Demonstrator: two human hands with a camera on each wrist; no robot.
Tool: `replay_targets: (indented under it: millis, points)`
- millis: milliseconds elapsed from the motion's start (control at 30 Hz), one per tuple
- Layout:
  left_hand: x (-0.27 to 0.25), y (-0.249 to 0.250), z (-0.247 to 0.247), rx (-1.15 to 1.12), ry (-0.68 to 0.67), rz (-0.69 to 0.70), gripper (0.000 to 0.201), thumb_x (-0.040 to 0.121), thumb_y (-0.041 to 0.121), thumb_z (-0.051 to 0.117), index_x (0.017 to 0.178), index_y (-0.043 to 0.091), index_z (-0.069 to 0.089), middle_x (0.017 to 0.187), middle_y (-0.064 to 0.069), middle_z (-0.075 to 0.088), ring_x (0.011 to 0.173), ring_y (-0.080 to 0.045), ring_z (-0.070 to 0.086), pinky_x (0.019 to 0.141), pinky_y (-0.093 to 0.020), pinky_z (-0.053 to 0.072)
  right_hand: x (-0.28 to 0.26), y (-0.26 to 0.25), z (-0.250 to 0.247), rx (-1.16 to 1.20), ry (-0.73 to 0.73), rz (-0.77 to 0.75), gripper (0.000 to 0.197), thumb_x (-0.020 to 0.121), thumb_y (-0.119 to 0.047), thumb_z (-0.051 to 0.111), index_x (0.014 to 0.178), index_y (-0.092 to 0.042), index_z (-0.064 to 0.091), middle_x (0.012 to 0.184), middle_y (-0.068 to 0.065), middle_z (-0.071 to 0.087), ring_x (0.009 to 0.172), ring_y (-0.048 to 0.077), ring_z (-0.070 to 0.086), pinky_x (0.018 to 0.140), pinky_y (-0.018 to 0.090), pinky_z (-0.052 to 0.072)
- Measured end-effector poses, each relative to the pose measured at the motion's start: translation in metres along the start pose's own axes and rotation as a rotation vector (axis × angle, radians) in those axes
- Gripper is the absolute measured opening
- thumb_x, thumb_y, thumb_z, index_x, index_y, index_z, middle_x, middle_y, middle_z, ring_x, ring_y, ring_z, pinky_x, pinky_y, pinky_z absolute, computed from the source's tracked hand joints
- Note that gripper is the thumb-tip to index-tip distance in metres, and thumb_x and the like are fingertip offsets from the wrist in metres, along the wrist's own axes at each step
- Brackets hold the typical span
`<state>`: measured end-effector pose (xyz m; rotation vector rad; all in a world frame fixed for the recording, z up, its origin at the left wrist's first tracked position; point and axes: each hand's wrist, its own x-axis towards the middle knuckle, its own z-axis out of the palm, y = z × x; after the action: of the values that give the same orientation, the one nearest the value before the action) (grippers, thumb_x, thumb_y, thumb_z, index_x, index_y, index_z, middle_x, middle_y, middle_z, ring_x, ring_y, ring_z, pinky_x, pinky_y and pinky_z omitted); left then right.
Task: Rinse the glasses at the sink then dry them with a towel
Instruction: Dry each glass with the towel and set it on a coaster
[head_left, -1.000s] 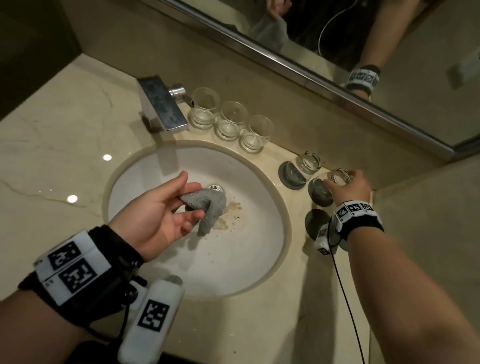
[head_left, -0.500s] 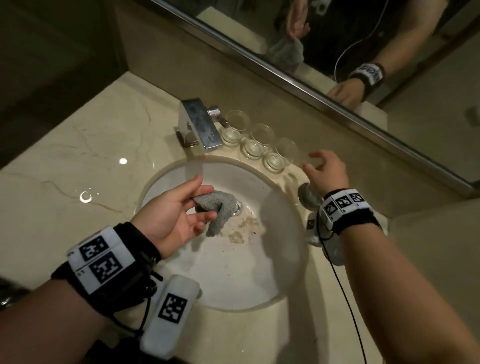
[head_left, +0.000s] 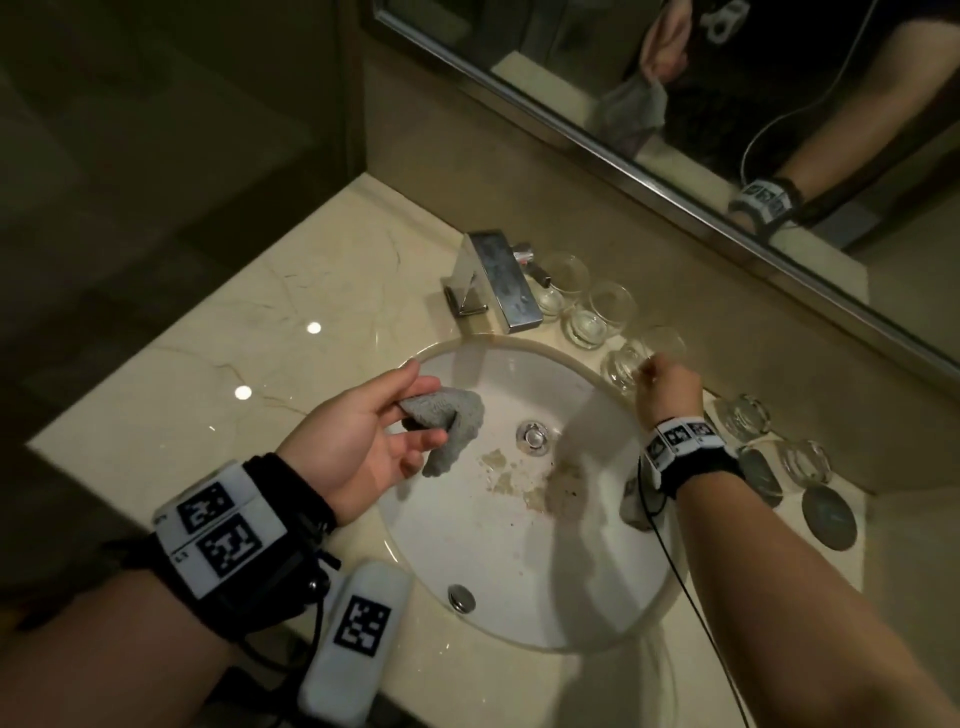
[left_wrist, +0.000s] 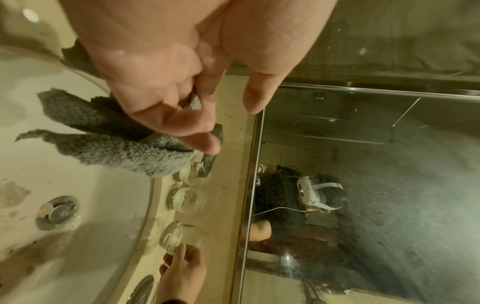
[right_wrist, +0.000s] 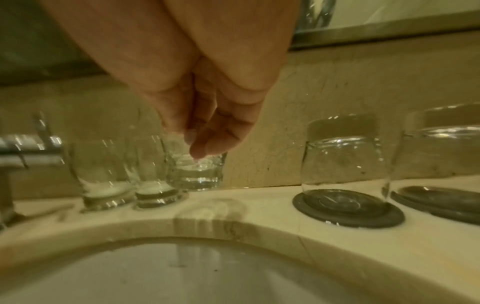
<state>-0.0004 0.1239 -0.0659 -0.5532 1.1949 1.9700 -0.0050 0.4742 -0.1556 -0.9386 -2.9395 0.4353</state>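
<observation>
Over the left of the sink (head_left: 613, 603) the left hand (head_left: 358, 452) hangs palm up, its fingers loosely curled around a small grey towel (head_left: 447, 421) whose loose end droops toward the drain (head_left: 533, 437). Behind the basin rim, right of the faucet (head_left: 501, 280), three upright glasses stand in a row along the counter (head_left: 260, 374). The right hand (head_left: 670, 389) is at the nearest glass (head_left: 631, 361), the right-hand one of that row, which stands upright just ahead of and below its fingertips (right_wrist: 200, 152). This hand is plainly the nearer one, so lifting the glass falls to it. The fingers come down bunched over the rim, but blur and clear glass hide whether they already pinch it or only touch. Further right, two upturned glasses (right_wrist: 342, 164) rest on dark coasters (right_wrist: 348, 207), probably done; a third coaster (head_left: 828, 514) shows only in the head view.
</observation>
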Motion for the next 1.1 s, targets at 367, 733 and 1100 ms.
replay_targets:
  millis: [367, 733, 1100]
  points:
    - [-0.023, 0.013, 0.026, 0.080, -0.059, 0.036, 0.031, 0.095, 0.035, 0.054, 0.110, 0.009, 0.062, 0.102, -0.009, 0.060, 0.063, -0.014, 0.057, 0.043, -0.018, 0.041, -0.136, -0.049, -0.037, 2.045, -0.031, 0.500, 0.020, 0.098, -0.013, 0.046, 0.081, -0.010, 0.054, 0.068, 0.001, 0.062, 0.058, 0.009, 0.057, 0.063, 0.024, 0.053]
    - [-0.037, 0.005, 0.042, 0.201, -0.081, 0.077, 0.033, 0.096, 0.035, 0.054, 0.115, 0.009, 0.060, 0.108, -0.011, 0.058, 0.068, -0.014, 0.058, 0.047, -0.017, 0.044, -0.191, -0.070, -0.032, 2.721, -0.350, 0.430, 0.026, 0.065, -0.004, 0.076, 0.088, -0.007, 0.064, 0.076, 0.004, 0.058, 0.051, 0.012, 0.045, 0.049, 0.027, 0.049]
    - [-0.055, 0.004, 0.060, 0.356, -0.268, 0.083, 0.070, 0.076, 0.065, 0.054, 0.112, 0.006, 0.066, 0.108, -0.015, 0.071, 0.095, -0.026, 0.067, 0.074, -0.029, 0.058, -0.214, -0.097, -0.069, 1.785, -0.177, -0.105, 0.011, 0.093, -0.010, 0.052, 0.083, -0.007, 0.055, 0.076, 0.008, 0.059, 0.055, 0.013, 0.051, 0.057, 0.026, 0.047]
